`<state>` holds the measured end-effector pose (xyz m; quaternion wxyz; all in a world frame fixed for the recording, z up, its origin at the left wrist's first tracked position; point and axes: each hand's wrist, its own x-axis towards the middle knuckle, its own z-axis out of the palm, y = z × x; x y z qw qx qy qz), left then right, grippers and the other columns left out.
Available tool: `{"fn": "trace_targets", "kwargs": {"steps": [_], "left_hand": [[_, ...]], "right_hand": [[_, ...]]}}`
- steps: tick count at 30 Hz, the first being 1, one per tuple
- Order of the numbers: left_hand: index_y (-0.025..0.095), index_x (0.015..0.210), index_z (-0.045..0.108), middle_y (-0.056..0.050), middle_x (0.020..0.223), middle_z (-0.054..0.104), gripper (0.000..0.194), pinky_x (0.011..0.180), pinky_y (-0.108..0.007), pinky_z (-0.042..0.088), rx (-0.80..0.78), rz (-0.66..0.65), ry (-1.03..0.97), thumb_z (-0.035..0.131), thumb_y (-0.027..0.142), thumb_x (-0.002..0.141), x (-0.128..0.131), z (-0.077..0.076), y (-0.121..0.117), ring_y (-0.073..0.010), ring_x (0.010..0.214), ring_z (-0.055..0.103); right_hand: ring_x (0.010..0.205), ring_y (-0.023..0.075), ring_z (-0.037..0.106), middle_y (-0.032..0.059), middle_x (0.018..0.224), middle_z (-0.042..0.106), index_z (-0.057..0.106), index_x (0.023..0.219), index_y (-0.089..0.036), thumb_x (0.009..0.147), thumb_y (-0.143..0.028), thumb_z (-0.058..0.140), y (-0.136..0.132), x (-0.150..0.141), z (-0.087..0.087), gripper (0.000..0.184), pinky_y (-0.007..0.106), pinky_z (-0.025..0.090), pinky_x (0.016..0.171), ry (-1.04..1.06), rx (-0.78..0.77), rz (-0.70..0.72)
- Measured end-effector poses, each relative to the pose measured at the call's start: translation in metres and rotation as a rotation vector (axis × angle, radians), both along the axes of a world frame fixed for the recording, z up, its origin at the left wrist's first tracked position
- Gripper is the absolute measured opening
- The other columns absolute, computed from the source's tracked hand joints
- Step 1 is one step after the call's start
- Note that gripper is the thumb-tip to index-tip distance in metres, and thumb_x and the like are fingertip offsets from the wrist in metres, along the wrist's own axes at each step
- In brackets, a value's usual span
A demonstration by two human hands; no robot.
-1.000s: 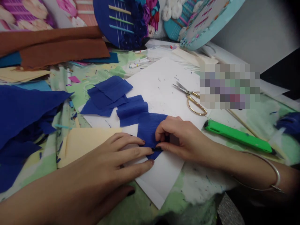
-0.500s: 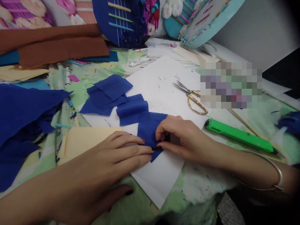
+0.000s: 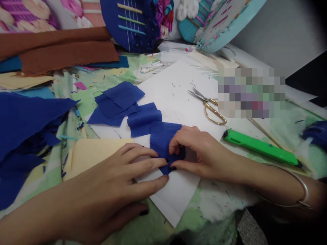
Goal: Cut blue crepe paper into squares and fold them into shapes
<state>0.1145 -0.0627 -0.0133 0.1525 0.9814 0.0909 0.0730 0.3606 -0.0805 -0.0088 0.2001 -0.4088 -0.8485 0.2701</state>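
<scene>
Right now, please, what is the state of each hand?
Left hand: open, fingers spread, fingertips at the blue paper.
Right hand: curled at the same paper; whether its grip is closed cannot be told.

We've room on white paper (image 3: 178, 90) btwn blue squares (image 3: 122, 95) & scissors (image 3: 206, 101); green cutter (image 3: 260, 147) obstructs R of R hand (image 3: 195, 149).
</scene>
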Motion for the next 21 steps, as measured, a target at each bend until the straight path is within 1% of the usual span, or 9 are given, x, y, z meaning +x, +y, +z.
{"fn": "trace_targets", "kwargs": {"steps": [4, 7, 11, 14, 17, 21], "left_hand": [[0.027, 0.13, 0.049, -0.008, 0.133, 0.052, 0.051, 0.097, -0.05, 0.039, -0.007, 0.002, 0.018, 0.058, 0.023, 0.08, -0.002, 0.0011, 0.0004, -0.0325, 0.121, 0.043], [0.026, 0.131, 0.048, -0.008, 0.134, 0.051, 0.053, 0.098, -0.049, 0.037, -0.006, -0.014, 0.019, 0.059, 0.024, 0.08, -0.0034, -0.0001, 0.0019, -0.0312, 0.122, 0.042], [0.02, 0.134, 0.043, -0.008, 0.136, 0.049, 0.056, 0.104, -0.045, 0.031, -0.006, -0.006, 0.01, 0.059, 0.03, 0.081, -0.006, -0.0042, 0.0043, -0.0271, 0.125, 0.04], [0.017, 0.133, 0.043, -0.008, 0.138, 0.047, 0.056, 0.106, -0.043, 0.03, 0.015, -0.001, 0.016, 0.059, 0.035, 0.082, -0.0077, -0.0058, 0.0051, -0.026, 0.127, 0.04], [0.018, 0.131, 0.047, -0.008, 0.14, 0.046, 0.053, 0.105, -0.046, 0.03, 0.066, -0.005, 0.019, 0.058, 0.037, 0.082, -0.0081, -0.0057, 0.005, -0.028, 0.127, 0.04], [0.02, 0.133, 0.046, -0.009, 0.143, 0.044, 0.055, 0.108, -0.048, 0.024, 0.113, -0.002, 0.022, 0.058, 0.037, 0.082, -0.0098, -0.0055, 0.0048, -0.0296, 0.13, 0.037]], "right_hand": [[0.082, 0.0144, 0.05, 0.0004, 0.084, 0.061, 0.058, 0.086, -0.015, 0.076, -0.019, 0.07, -0.0003, -0.0004, -0.0001, 0.016, 0.029, 0.035, 0.075, 0.001, -0.005, 0.002], [0.081, 0.0145, 0.05, 0.0004, 0.084, 0.061, 0.058, 0.086, -0.015, 0.077, -0.019, 0.07, -0.0003, -0.0003, -0.0009, 0.015, 0.029, 0.035, 0.075, -0.002, -0.004, 0.002], [0.082, 0.0146, 0.05, 0.0005, 0.085, 0.061, 0.058, 0.087, -0.015, 0.08, -0.019, 0.067, 0.0, 0.0006, -0.0014, 0.012, 0.029, 0.035, 0.074, 0.001, 0.006, 0.0], [0.08, 0.0137, 0.05, -0.0002, 0.083, 0.062, 0.058, 0.086, -0.016, 0.081, -0.014, 0.063, -0.0005, 0.0009, -0.0007, 0.007, 0.029, 0.035, 0.074, 0.018, 0.008, 0.0], [0.08, 0.0132, 0.05, -0.0006, 0.082, 0.062, 0.058, 0.087, -0.016, 0.08, -0.008, 0.061, -0.0014, 0.0007, 0.0002, 0.011, 0.028, 0.035, 0.074, 0.031, -0.003, 0.002], [0.079, 0.0135, 0.05, -0.0003, 0.082, 0.063, 0.058, 0.087, -0.016, 0.08, -0.008, 0.06, -0.0022, 0.0, 0.0007, 0.011, 0.029, 0.035, 0.073, 0.037, -0.006, -0.004]]}}
